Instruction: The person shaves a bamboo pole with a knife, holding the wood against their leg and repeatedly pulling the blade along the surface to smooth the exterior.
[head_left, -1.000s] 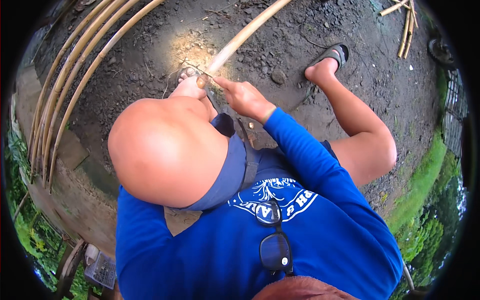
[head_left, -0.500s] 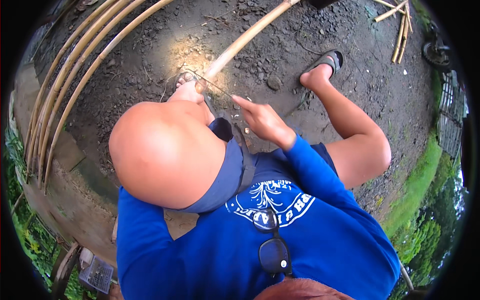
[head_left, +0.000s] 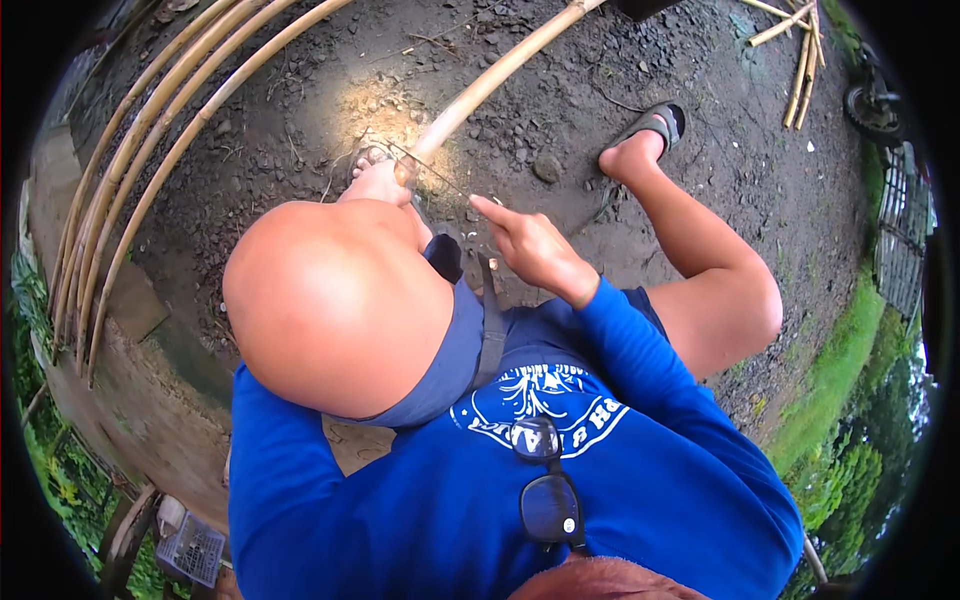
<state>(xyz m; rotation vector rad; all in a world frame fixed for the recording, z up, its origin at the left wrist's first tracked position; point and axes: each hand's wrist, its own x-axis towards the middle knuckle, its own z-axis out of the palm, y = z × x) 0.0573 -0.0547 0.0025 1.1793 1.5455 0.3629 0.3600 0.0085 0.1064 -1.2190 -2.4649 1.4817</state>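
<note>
A pale bamboo pole (head_left: 480, 95) runs down from the top edge to my left foot, its near end beside my left hand (head_left: 377, 184). That hand is closed around the pole's end, partly hidden beyond my raised left knee. My right hand (head_left: 540, 255) grips a thin, dark-bladed tool (head_left: 440, 177), its index finger stretched along it. The blade lies across the pole just above my left hand. The tool's handle is hidden in my fist, and the blade is too thin to tell its exact kind.
Several long bamboo poles (head_left: 150, 150) curve along the left. Short bamboo pieces (head_left: 800, 75) lie at the far right, near a black wheel (head_left: 872, 108). Small stones dot the dark dirt ground (head_left: 300, 90). A pale plastic crate (head_left: 192, 550) stands at the lower left.
My right hand has moved slightly right and toward me, with the blade still across the pole. The pole's near end and my left knee have shifted slightly right.
</note>
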